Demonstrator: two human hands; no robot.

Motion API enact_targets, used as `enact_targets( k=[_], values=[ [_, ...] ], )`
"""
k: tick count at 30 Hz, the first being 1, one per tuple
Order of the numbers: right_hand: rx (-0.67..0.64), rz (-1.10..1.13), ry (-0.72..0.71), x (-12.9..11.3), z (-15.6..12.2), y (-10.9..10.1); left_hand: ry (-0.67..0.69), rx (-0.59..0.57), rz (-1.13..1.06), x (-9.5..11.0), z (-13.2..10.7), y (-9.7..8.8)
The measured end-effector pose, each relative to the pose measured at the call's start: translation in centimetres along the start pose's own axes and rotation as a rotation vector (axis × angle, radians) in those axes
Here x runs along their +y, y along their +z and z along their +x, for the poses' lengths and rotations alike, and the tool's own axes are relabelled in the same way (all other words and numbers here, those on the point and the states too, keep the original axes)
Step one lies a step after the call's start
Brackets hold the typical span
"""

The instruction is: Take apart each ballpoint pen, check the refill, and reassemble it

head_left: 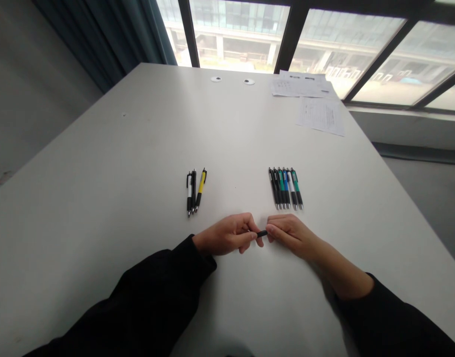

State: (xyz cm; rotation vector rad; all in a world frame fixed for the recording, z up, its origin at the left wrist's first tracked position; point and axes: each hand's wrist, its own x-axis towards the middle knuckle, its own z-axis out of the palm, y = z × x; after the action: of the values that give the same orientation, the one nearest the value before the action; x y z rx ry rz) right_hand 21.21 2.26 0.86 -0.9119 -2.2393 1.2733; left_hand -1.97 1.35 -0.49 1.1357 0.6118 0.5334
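Between my two hands a short black length of a pen (262, 233) shows; its ends are hidden in my fingers. My left hand (234, 234) pinches it from the left, thumb against fingers. From the other side my right hand (292, 234) is closed round it. Beyond my left hand lie a white-and-black pen (189, 191), a black pen (193, 191) and a yellow pen (201, 187), the yellow one slanted. Past my right hand several pens lie side by side, among them a blue pen (286, 186), a white pen (291, 186) and a green pen (296, 186) at the right end.
Papers (299, 85) lie at the far right corner of the white table (156, 144), with another printed sheet (321, 115) nearer. Two round cable-hole covers (216, 79) sit along the back edge. Behind are windows (242, 34) and a dark blue curtain (119, 39).
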Motion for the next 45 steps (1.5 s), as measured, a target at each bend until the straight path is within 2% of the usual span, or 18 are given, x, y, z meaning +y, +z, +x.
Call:
enact_targets(
  k=[3, 6, 8, 13, 17, 23, 29, 31, 36, 42, 45],
  values=[
    [0.077, -0.032, -0.006, 0.0, 0.0, 0.5, -0.001, 0.007, -0.006, 0.1, 0.0, 0.0],
    [0.219, -0.028, 0.074, 0.4, 0.0, 1.1, 0.004, 0.024, -0.005, 0.0, 0.1, 0.1],
    [0.265, -0.037, 0.098, 0.8, 0.0, 1.4, 0.001, 0.031, 0.004, -0.1, 0.1, 0.1],
    [0.261, -0.122, 0.001, 1.2, -0.2, 1.5, -0.026, 0.019, 0.009, -0.2, 0.2, 0.2],
    [0.136, -0.063, -0.077, 0.4, -0.6, 0.9, -0.040, 0.002, -0.015, -0.1, 0.2, 0.2],
    [0.030, -0.047, -0.063, 0.0, -0.5, 0.2, -0.037, -0.008, -0.003, -0.1, 0.1, 0.1],
    [0.005, -0.080, -0.076, 0.1, -0.3, 0.2, -0.026, -0.025, -0.053, -0.1, -0.1, 0.1],
    [0.034, -0.067, -0.071, 0.2, -0.3, 0.4, -0.010, -0.032, -0.078, -0.1, -0.1, 0.0],
    [0.321, 0.027, 0.027, 0.6, -0.4, 1.4, 0.019, 0.006, -0.079, 0.0, 0.0, -0.1],
    [0.343, -0.164, -0.060, 0.8, -0.5, 1.7, -0.012, 0.015, -0.054, -0.2, 0.2, 0.0],
    [0.311, -0.251, -0.130, 0.6, -0.6, 1.4, -0.028, -0.006, -0.038, -0.2, 0.3, 0.1]
  ],
)
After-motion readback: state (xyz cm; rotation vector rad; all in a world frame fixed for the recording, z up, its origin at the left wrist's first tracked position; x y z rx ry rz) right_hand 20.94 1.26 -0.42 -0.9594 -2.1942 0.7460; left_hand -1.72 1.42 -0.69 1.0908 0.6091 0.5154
